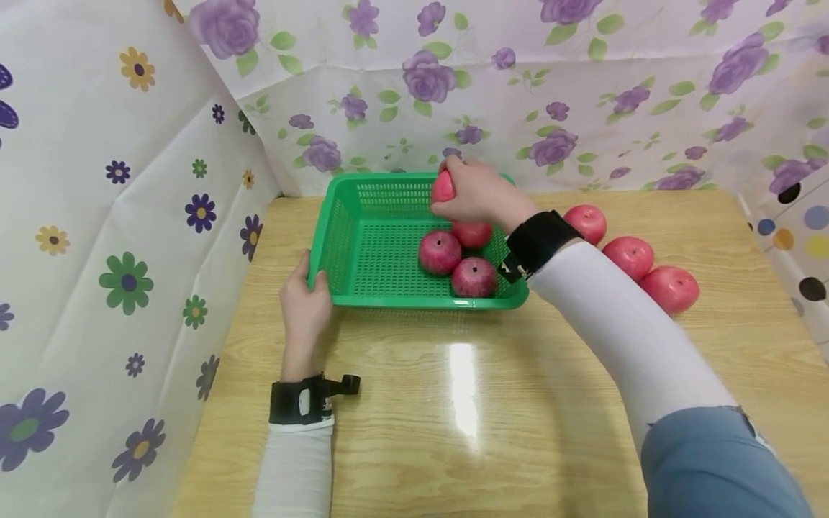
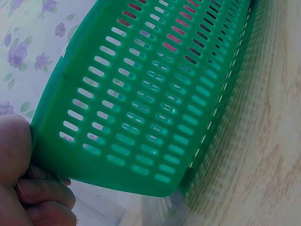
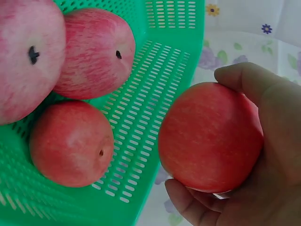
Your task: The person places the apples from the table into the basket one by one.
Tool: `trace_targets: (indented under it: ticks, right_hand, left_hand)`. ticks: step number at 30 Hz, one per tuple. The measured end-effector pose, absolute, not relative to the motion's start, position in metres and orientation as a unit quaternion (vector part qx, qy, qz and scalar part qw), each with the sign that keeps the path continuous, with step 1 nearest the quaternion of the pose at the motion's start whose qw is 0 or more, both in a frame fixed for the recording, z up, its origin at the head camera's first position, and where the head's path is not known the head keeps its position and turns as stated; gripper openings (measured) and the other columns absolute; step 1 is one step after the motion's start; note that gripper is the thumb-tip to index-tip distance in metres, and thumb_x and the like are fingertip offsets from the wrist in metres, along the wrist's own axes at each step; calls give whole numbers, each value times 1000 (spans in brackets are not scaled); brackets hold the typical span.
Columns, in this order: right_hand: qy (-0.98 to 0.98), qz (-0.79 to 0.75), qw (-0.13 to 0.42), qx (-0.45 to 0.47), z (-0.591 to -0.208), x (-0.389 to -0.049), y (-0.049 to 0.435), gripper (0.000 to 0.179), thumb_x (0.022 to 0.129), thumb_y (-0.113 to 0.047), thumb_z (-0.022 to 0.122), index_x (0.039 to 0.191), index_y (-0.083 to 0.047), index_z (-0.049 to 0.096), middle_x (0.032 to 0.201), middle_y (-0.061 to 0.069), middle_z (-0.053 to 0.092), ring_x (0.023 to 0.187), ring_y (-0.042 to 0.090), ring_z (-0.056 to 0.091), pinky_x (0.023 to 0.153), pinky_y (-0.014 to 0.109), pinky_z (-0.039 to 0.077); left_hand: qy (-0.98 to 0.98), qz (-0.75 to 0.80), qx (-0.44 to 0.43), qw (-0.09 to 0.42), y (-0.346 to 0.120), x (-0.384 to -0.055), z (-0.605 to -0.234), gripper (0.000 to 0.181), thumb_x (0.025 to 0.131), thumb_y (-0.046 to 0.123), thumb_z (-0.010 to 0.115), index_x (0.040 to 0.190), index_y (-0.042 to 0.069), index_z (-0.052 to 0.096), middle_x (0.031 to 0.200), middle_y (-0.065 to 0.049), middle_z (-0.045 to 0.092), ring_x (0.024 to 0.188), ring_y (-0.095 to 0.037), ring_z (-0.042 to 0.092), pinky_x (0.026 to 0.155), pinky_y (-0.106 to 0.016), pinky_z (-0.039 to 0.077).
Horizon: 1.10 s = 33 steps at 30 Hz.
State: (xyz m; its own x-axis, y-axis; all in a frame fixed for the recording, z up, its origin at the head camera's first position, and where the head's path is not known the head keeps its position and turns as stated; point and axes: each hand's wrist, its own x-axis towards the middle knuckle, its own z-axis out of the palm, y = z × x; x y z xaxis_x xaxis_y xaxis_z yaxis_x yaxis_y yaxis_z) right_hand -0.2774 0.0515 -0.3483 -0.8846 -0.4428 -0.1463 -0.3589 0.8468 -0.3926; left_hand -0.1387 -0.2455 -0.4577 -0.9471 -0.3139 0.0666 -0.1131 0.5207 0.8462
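A green plastic basket with slotted walls sits toward the far side of the table. My left hand grips its left end, thumb over the rim; the left wrist view shows curled fingers at the basket's corner. Above the far right part of the basket, my right hand holds a red apple between thumb and fingers. Inside, at the right end, lie three more apples: a dark red one, another dark one at the front, and a brighter one partly hidden under my right hand.
Right of the basket, three red apples lie in a slanting row on the wooden table, beside my right forearm. Flower-patterned sheeting rises behind the table, with more sheeting along the left side.
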Motion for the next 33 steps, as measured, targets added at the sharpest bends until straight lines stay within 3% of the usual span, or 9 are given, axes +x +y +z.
trace_targets:
  ticks: [7,14,18,26,33]
  right_hand:
    - [962,-142,129,-195,-351,-285,31,78,92,-51,56,153,-13,27,144,22,40,131,41,34,100,51,46]
    - [961,-128,122,-212,-359,-288,15,60,90,-44,59,143,-19,43,134,17,43,117,35,43,85,47,51]
    - [963,-110,112,-221,-366,-292,7,55,90,-41,60,139,-21,45,131,16,43,117,34,42,83,46,51]
    - [964,-85,117,-224,-374,-296,-2,59,91,-41,62,145,-25,43,147,21,29,131,38,30,84,46,53]
    - [960,-73,133,-237,-389,-297,-3,63,91,-38,65,149,-28,41,148,20,33,131,40,32,89,49,52]
  left_hand:
    - [-866,-472,126,109,-246,-140,-457,53,102,14,47,152,1,33,152,-16,39,134,-21,39,111,-39,40]
    - [-866,-471,124,110,-249,-140,-458,53,103,14,46,152,3,32,152,-15,38,133,-20,40,109,-37,42]
    - [-866,-472,122,110,-249,-141,-459,53,103,13,47,153,4,32,153,-15,38,133,-20,39,109,-37,41]
    - [-865,-473,119,116,-249,-141,-460,53,102,12,48,152,3,32,152,-16,39,133,-21,39,109,-38,41]
    - [-863,-480,116,108,-247,-141,-461,54,102,12,48,152,3,32,152,-16,38,134,-21,38,110,-38,41]
